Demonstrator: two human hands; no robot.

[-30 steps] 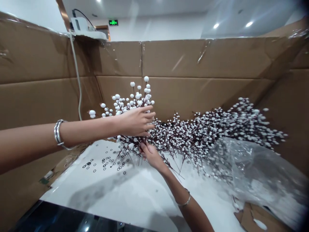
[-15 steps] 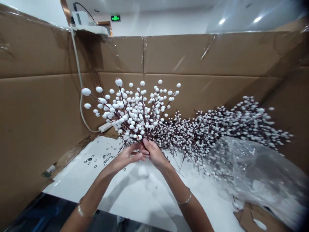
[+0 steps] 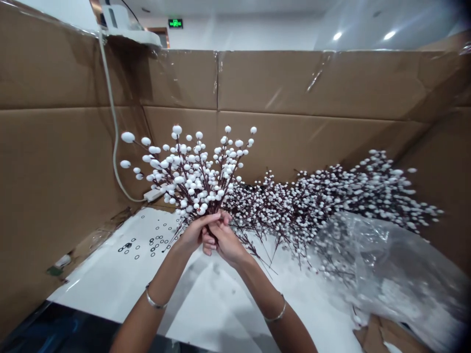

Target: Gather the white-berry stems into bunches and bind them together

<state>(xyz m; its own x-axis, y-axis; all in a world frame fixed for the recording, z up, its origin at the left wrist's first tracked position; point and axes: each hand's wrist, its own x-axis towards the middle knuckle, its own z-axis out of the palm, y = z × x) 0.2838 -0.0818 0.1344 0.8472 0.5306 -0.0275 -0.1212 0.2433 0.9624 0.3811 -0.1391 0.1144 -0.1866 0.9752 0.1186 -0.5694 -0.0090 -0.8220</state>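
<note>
A bunch of artificial white berry branches (image 3: pixel 195 179) with dark red-brown stems fans upward in front of me. Both hands meet around its lower stems. My left hand (image 3: pixel 198 230) is closed about the stems from the left, its fingers reaching across behind them. From the right, my right hand (image 3: pixel 224 239) presses against the same stems, its fingers bent and overlapping the left ones. The stem ends are hidden by the hands. Left of the hands, several small black rings (image 3: pixel 156 242) lie scattered on the white sheet (image 3: pixel 103 284).
More white berry branches (image 3: pixel 294 206) lie heaped along the back and right. A clear plastic bag (image 3: pixel 390 264) covers their near right part. Cardboard walls (image 3: pixel 294 88) enclose the surface. A white cable (image 3: pixel 112 113) runs down to a power strip (image 3: pixel 152 194). Cardboard pieces (image 3: pixel 382 333) sit at lower right.
The bunch has shifted a little left and down with both hands. The left fingers, spread before, now wrap across the stems, and the hands have drawn tighter together.
</note>
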